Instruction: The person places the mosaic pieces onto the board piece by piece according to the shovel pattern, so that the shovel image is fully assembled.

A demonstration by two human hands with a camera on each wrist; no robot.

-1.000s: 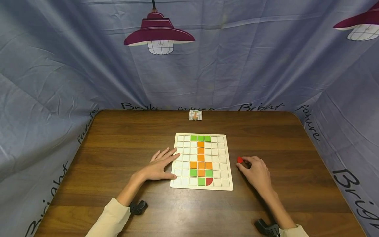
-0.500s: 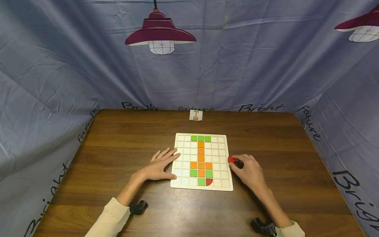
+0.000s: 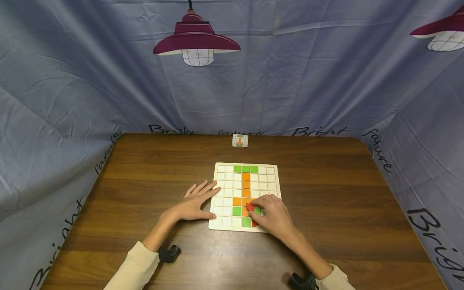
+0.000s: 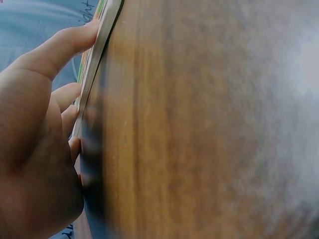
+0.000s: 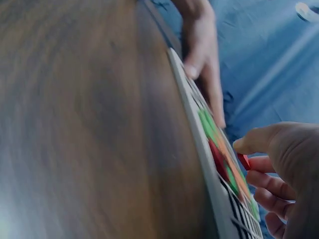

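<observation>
A pale grid board [image 3: 224,224] lies on the table, with green, orange and red tiles in some of its squares. My left hand [image 3: 195,205] rests on the board's left edge with fingers spread; the left wrist view shows the thumb and fingertips touching the rim [image 4: 102,42]. My right hand [image 3: 273,215] is over the lower right part of the board and pinches a small red tile [image 3: 250,207] between thumb and finger. Beneath that hand a red quarter-round tile [image 3: 254,224] is partly hidden beside a green tile [image 3: 246,222] in the bottom row.
A small card [image 3: 240,140] with a printed grid pattern lies at the far edge of the brown wooden table [image 3: 163,161]. Blue-grey cloth [image 3: 290,80] with printed lamps hangs around the table.
My right hand has moved left from the table onto the board, carrying the red tile. The left hand has stayed in place on the board's edge.
</observation>
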